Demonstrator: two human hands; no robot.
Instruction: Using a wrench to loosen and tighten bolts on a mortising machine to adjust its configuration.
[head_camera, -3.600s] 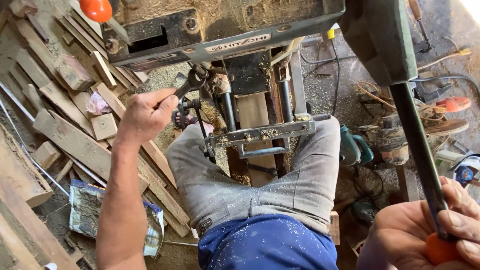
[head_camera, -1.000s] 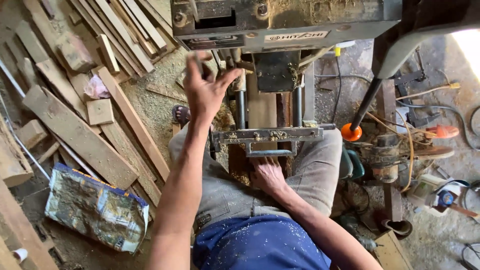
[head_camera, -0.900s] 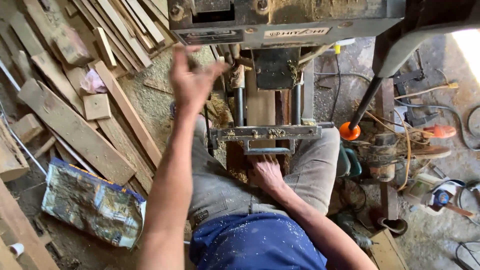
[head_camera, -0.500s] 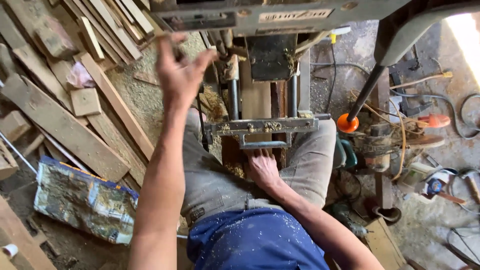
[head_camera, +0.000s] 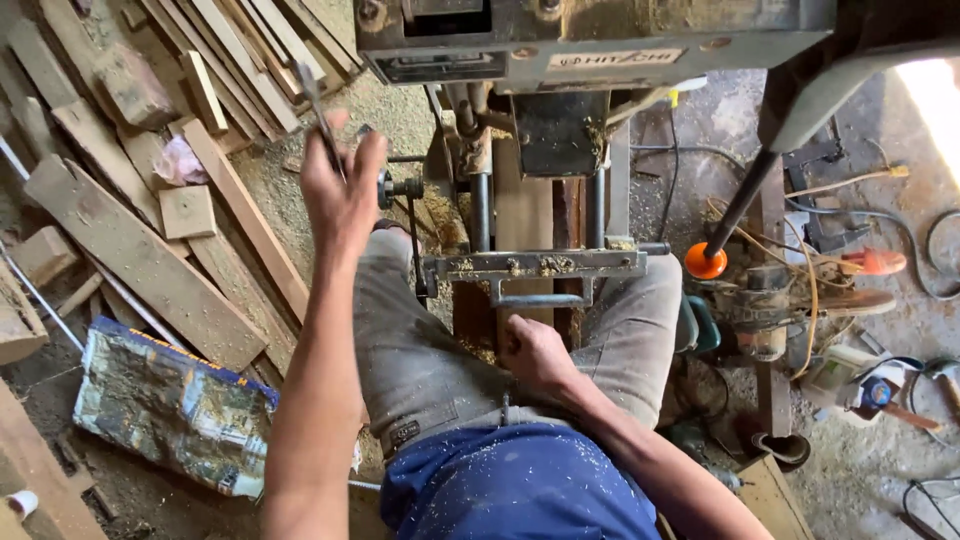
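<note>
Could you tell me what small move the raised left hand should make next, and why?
Probably lower the left hand toward the machine's crank handle: it holds a thin metal tool just beside it, while the right hand steadies the wooden piece.

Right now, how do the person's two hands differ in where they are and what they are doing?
The left hand is raised in front of the machine, gripping a thin metal tool; the right hand is low between the knees, resting by the wooden piece, holding nothing visible. The left arm is stretched out; the right is bent. Both are bare.
</note>
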